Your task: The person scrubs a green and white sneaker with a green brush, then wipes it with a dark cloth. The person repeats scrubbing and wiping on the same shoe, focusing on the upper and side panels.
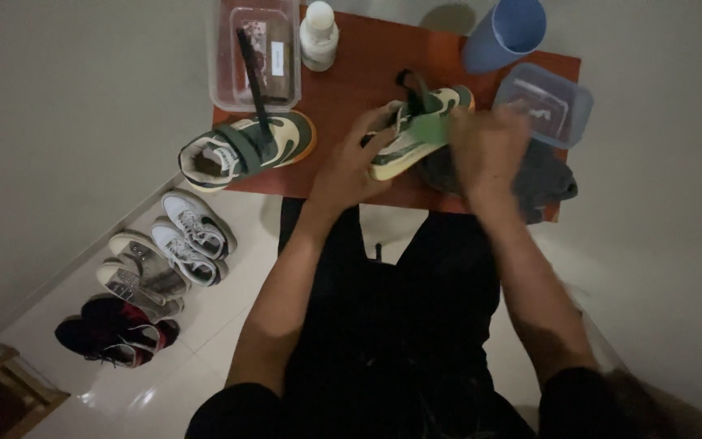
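We hold a green and cream sneaker [416, 130] over the near edge of a small orange table [367, 73]. Our left hand [359, 162] is closed around its side and sole, fingers wrapped under it. Our right hand [489, 146] is blurred; it rests against the shoe's heel end, but we cannot tell how its fingers sit or whether they grip anything. A dark grey cloth [550, 183] lies on the table just beside and partly under that hand.

The matching sneaker [245, 150] lies on the table's left side, well apart from the one we hold. Behind it stands a clear box [225, 73] with a dark brush [252, 73] leaning in it, and next to that a white bottle [318, 34]. A blue cup [504, 32] and a clear blue-tinted tub [548, 102] stand at the right rear.

On the pale floor [221, 325] to our left three pairs of shoes lie in a row: white [192, 236], grey [140, 276], black and red [115, 332].
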